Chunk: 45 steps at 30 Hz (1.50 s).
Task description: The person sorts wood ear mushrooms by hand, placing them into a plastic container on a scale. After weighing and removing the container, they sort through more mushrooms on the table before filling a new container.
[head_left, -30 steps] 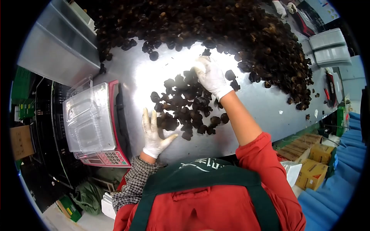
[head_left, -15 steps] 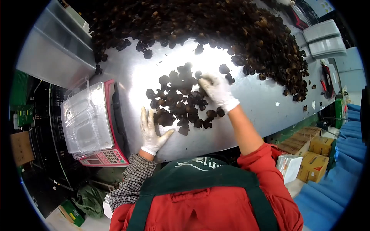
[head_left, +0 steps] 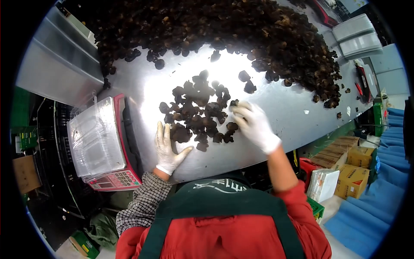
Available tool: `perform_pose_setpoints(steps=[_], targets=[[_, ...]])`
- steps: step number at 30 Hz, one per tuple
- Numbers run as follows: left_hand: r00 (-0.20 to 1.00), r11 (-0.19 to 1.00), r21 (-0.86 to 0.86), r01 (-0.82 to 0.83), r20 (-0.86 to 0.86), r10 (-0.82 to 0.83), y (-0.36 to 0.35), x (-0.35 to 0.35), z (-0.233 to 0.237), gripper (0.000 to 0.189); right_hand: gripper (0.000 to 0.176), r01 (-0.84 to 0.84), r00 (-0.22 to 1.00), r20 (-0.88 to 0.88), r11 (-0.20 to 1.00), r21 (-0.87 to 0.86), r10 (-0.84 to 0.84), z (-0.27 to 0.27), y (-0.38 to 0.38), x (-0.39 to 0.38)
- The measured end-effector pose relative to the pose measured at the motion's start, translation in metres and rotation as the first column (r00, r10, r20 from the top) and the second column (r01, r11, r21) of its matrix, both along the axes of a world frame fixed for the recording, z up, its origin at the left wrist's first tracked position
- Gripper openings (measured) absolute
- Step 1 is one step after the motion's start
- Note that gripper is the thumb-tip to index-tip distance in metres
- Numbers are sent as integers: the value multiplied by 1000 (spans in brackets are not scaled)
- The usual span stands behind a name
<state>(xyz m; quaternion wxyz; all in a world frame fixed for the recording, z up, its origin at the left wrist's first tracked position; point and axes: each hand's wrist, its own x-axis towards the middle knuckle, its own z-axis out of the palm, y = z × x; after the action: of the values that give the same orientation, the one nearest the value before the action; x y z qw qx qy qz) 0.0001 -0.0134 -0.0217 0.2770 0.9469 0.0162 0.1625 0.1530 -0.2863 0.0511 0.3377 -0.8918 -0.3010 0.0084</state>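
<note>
At nine o'clock, an empty see-through plastic box (head_left: pixel 97 138) on a red weighing scale (head_left: pixel 116 179), nothing in it yet. At the seven o'clock edge of the small pile of dark dried mushrooms (head_left: pixel 196 110) on the shiny metal table (head_left: pixel 297 116), the white-gloved left hand (head_left: pixel 167 149), flat, fingers spread and loose. At the pile's four o'clock, the white-gloved right hand (head_left: pixel 256 125), fingers curled, holding a piece or not hard to tell; up at twelve, the big dark heap (head_left: pixel 215 26), lots left in it.

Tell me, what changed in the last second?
The right hand in a white glove swept back toward the person, from the far side of the small heap of dark dried mushrooms to its near right edge. The left gloved hand stayed flat beside it.
</note>
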Motion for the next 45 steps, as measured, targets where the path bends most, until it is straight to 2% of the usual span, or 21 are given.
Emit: perform_pose_setpoints(steps=[2,5,7,9,13,15,17,19,21,22,24,26,28,31,33,36,39,40,42,43,45], targets=[[1000,1000,2,-17,3,17,-1,0,-1,111,31,30,990,143,978,-204,-1,-29,49,18],[1000,1000,-2,-26,-12,26,0,1,2,111,20,-30,992,102,943,-331,68,-37,63,31],[1000,1000,-9,-25,-11,25,-1,-2,1,111,16,-35,999,10,999,8,35,-32,47,31],[1000,1000,-12,-10,17,10,-1,-1,-2,111,11,28,995,93,996,84,-36,-6,25,25],[1000,1000,-7,-4,-14,3,0,-1,0,109,9,171,972,-194,964,205,-132,34,-29,6],[1000,1000,-15,1,-8,-1,-1,0,1,108,9,353,868,-411,928,121,-277,51,-69,-10],[1000,1000,-23,-3,-14,3,-1,0,1,108,9,356,897,-276,934,-6,-344,68,-118,-31],[1000,1000,-18,0,1,0,-1,1,0,108,11,412,829,-301,878,-243,-472,70,-177,-59],[1000,1000,-11,4,10,-4,0,1,-1,108,18,337,751,-308,740,-582,-584,58,-231,-83],[1000,1000,-17,10,8,-10,0,1,-1,108,24,299,808,-173,646,-703,-563,60,-227,-90],[1000,1000,-10,9,0,-9,0,1,-1,108,26,355,883,-113,807,-472,-455,48,-186,-81],[1000,1000,-5,2,-10,-2,0,-1,0,109,36,239,962,-71,936,-258,-265,23,-127,-65],[1000,1000,-8,-4,-10,4,-1,0,1,110,62,187,913,-271,904,-384,-304,16,-61,-55],[1000,1000,5,-19,-12,19,-1,-2,-3,111,63,141,949,-233,948,-287,-212,-23,10,-50],[1000,1000,16,-9,-22,9,-1,-3,-2,111,62,33,990,-138,999,28,-28,-40,49,-55],[999,1000,10,-11,-32,11,-1,-1,2,110,54,11,989,-149,989,150,12,-20,68,-42],[1000,1000,2,-18,-15,18,-2,0,-1,112,44,101,990,-121,974,202,-77,-21,31,4],[1000,1000,2,-21,-21,21,-1,-1,-2,112,46,183,980,57,977,113,-190,-19,18,25],[999,1000,2,-27,-30,27,-3,-1,-2,112,53,339,941,20,936,-94,-338,-12,4,65],[999,1000,5,-27,-33,28,-3,0,0,112,56,391,919,109,908,-147,-378,-32,-2,86],[999,999,10,-33,-35,33,-2,0,3,112,51,386,922,54,894,-227,-384,-41,2,107]])
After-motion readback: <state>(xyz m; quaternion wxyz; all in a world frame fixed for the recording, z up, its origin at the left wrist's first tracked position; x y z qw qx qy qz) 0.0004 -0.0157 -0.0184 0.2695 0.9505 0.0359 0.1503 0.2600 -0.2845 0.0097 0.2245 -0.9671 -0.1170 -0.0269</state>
